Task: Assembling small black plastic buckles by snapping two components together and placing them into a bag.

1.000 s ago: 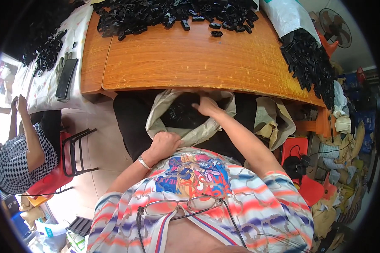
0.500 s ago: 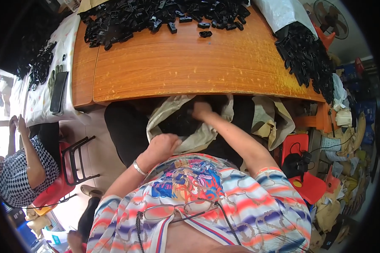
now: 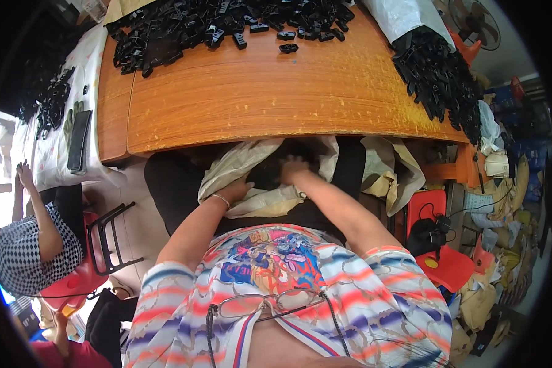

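Observation:
A pale woven sack (image 3: 264,207) sits in my lap below the table edge, its mouth spread wide and its inside dark. At the left of the mouth lies my left hand (image 3: 238,189), just within the rim, its fingers stretched inward and partly hidden by shadow. My right hand (image 3: 293,170) reaches into the sack from the right, fingers apart over the dark contents. What those contents are is too dark to make out. I see nothing held in either hand.
The wooden table (image 3: 257,98) bears a heap of black plastic parts (image 3: 184,34). More black parts (image 3: 438,73) spill from a white sack (image 3: 405,21) at right. Another open sack (image 3: 395,175) stands right of my legs, near a red chair (image 3: 448,267). A co-worker (image 3: 37,245) sits at left.
My left hand has left the sack's near rim and moved forward inside its mouth. The right hand's fingers have spread. The sack's left side has shifted outward.

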{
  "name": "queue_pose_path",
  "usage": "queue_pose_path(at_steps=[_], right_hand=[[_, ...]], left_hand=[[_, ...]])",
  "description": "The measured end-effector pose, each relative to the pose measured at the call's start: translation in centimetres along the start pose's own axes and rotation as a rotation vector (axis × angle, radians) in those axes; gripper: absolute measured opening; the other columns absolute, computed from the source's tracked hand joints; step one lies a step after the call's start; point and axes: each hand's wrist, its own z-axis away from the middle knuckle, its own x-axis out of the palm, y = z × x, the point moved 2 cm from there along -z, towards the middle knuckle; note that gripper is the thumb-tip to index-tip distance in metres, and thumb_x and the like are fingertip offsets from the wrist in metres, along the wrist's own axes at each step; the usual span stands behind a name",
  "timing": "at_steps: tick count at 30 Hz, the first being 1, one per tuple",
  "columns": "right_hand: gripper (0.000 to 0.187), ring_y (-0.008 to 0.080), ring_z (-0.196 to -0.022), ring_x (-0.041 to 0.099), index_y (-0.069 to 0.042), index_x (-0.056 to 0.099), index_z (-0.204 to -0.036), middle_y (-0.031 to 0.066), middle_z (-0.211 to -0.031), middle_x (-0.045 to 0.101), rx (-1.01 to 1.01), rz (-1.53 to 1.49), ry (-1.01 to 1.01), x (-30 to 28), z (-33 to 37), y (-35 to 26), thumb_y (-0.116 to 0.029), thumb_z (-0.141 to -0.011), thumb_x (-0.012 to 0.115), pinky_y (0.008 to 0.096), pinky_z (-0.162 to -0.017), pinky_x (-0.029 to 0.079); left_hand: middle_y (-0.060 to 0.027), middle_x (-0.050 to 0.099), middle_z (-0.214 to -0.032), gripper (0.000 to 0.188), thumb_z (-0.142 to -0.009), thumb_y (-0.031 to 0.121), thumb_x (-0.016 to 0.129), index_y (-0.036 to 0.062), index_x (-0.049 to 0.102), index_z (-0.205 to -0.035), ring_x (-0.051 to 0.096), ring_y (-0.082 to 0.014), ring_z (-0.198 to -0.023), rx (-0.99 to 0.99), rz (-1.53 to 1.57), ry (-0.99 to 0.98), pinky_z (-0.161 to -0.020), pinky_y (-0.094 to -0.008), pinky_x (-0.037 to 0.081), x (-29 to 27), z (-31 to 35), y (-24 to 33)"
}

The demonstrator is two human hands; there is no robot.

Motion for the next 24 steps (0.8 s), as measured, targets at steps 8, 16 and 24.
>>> queue_pose_path(at_steps=[8,16,24], right_hand=[[0.075,0.0419,-0.124,0.050,-0.010,0.044,-0.141,0.0248,-0.138,0.047,-0.200,-0.210,0.346,-0.5,0.1,4.8,-0.027,-0.076,0.077,0.0433,-0.103,0.044],[0.057,0.0394,-0.119,0.055,-0.003,0.056,-0.129,0.0248,-0.125,0.058,-0.380,-0.459,0.510,-2.5,3.4,4.6,-0.020,-0.078,0.074,0.0426,-0.100,0.045],[0.017,0.0320,-0.082,0.067,-0.003,0.069,-0.099,0.0160,-0.089,0.069,-0.973,-0.581,0.782,-9.6,14.9,0.8,-0.007,-0.082,0.068,0.0367,-0.073,0.054]], left_hand=[[-0.0075,0.061,-0.127,0.055,-0.090,0.043,0.062,0.0083,0.054,-0.133,0.059,-0.0224,-0.109,0.016,0.806,0.578,-0.091,-0.0367,0.046,-6.4,-2.7,-2.9],[0.0045,0.060,-0.086,0.026,-0.089,0.034,0.064,0.0152,0.061,-0.105,0.052,-0.0084,-0.074,-0.290,1.275,0.454,-0.058,-0.0238,0.039,-6.9,-1.0,-2.4],[-0.0116,0.071,-0.097,0.022,-0.087,0.006,0.064,-0.0036,0.066,-0.107,0.067,-0.0143,-0.089,0.223,0.812,0.482,-0.076,-0.0261,0.052,-14.5,10.9,4.4]])
